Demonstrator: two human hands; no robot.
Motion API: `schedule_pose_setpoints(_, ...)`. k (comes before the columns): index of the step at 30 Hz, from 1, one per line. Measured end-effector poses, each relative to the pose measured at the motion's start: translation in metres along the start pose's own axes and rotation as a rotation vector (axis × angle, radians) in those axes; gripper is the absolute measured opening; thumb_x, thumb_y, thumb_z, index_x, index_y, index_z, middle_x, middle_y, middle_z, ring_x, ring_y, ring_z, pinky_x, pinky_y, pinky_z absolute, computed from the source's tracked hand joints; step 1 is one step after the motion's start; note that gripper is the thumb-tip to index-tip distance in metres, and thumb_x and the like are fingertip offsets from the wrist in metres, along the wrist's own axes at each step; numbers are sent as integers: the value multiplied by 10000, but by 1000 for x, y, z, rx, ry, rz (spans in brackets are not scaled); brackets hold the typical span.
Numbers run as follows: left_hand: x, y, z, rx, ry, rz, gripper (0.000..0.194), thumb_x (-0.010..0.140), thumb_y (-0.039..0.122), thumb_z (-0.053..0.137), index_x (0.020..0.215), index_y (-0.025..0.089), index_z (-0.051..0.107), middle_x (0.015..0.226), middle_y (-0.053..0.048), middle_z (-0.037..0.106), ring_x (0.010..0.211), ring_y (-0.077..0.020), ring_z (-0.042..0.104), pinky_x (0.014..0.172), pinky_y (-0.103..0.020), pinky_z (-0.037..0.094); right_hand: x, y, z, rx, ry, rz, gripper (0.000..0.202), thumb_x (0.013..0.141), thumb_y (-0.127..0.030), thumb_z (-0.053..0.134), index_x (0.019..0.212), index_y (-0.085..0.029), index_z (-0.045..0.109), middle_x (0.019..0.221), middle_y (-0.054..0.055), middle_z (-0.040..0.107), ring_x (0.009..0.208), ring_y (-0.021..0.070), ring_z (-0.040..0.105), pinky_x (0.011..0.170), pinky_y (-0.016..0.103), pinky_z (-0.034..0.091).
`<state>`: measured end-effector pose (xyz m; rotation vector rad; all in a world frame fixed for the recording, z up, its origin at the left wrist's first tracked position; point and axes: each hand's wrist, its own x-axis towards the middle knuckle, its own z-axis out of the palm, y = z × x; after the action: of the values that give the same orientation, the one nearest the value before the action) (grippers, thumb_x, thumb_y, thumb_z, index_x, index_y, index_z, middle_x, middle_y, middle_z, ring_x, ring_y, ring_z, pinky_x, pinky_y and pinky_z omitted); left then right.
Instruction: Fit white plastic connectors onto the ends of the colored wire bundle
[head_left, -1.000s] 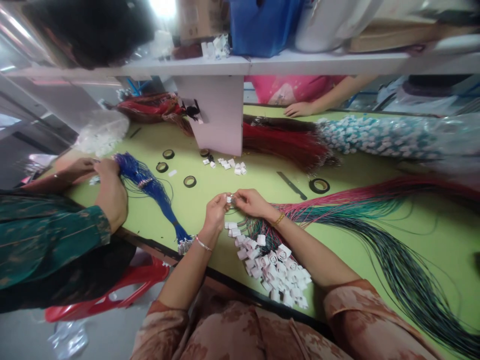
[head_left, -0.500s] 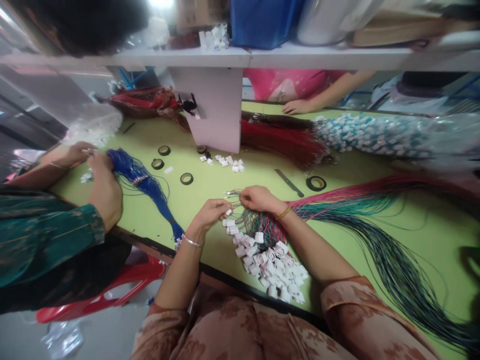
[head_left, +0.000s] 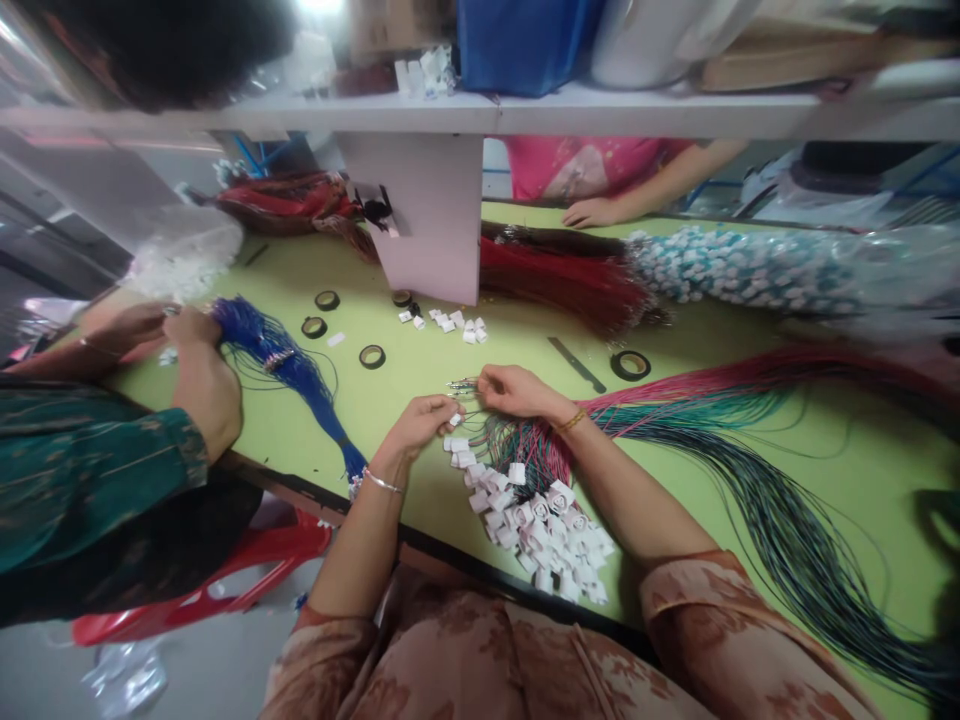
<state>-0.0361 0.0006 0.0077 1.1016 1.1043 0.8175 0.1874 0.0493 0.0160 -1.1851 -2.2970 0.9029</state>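
My left hand (head_left: 426,422) is closed in a pinch on a small white connector housing (head_left: 455,420). Just to its right, my right hand (head_left: 510,390) pinches thin wires whose metal-tipped ends (head_left: 459,386) stick out to the left. Below both hands lies a heap of white connector housings (head_left: 559,535), attached to a bundle of red, green and black wires (head_left: 529,455). From there the red wires (head_left: 712,370) and the black wires (head_left: 772,500) trail off to the right. The fingertips hide exactly how the wires meet the held housing.
On the green table (head_left: 420,480) lie rolls of black tape (head_left: 630,365), a dark flat blade (head_left: 576,364) and loose white housings (head_left: 450,321). A co-worker's hands (head_left: 191,335) handle blue wires (head_left: 300,380) at left. A shelf (head_left: 420,120) crosses above; another person's hand (head_left: 596,212) rests beyond.
My right hand has shifted slightly up and left, and the wire tips show a little more. The co-worker's hands at left have moved slightly left.
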Motion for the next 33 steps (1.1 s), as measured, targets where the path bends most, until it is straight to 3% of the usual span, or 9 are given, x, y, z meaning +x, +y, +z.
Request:
schedule_pose_setpoints(5,1,1,1,-32,53,9,280,703,394,817,755,125,758,658,-53,658,540,-91,479,516,-226,339,4,1,13,428,-6,-5,137,772,-303,595,769,-166,596,723,-3,629,643,116,513,641,236,404)
schedule_pose_setpoints(10,1,2,4,-166,83,44,257,708,352,830,761,121,732,734,-58,675,563,-85,495,550,-230,377,7,-5,19,580,46,7,210,763,-361,645,788,-154,623,688,-19,606,618,103,487,611,227,393)
schedule_pose_setpoints(15,5,-2,8,-364,126,42,221,721,290,828,783,124,695,780,-48,668,657,-96,559,632,-223,432,7,-6,22,608,56,44,212,744,-362,647,782,-155,629,667,-26,588,594,97,464,578,220,374)
schedule_pose_setpoints(22,8,-7,8,-453,151,37,217,711,266,840,781,123,693,805,-32,644,713,-95,570,675,-211,458,7,-8,27,516,71,43,161,722,-308,583,720,-152,624,651,-23,581,599,103,473,590,224,368)
schedule_pose_setpoints(28,8,-11,17,-372,183,61,270,705,325,850,791,130,683,753,-27,652,656,-91,548,641,-224,426,7,-8,38,466,90,52,170,737,-328,576,706,-163,604,639,-25,568,593,107,460,573,219,362)
schedule_pose_setpoints(33,11,-15,24,-238,298,112,357,661,434,853,766,131,696,640,-3,625,581,-90,491,594,-238,382,5,-9,39,342,129,42,193,793,-349,572,738,-167,606,605,-37,545,553,99,425,550,217,322)
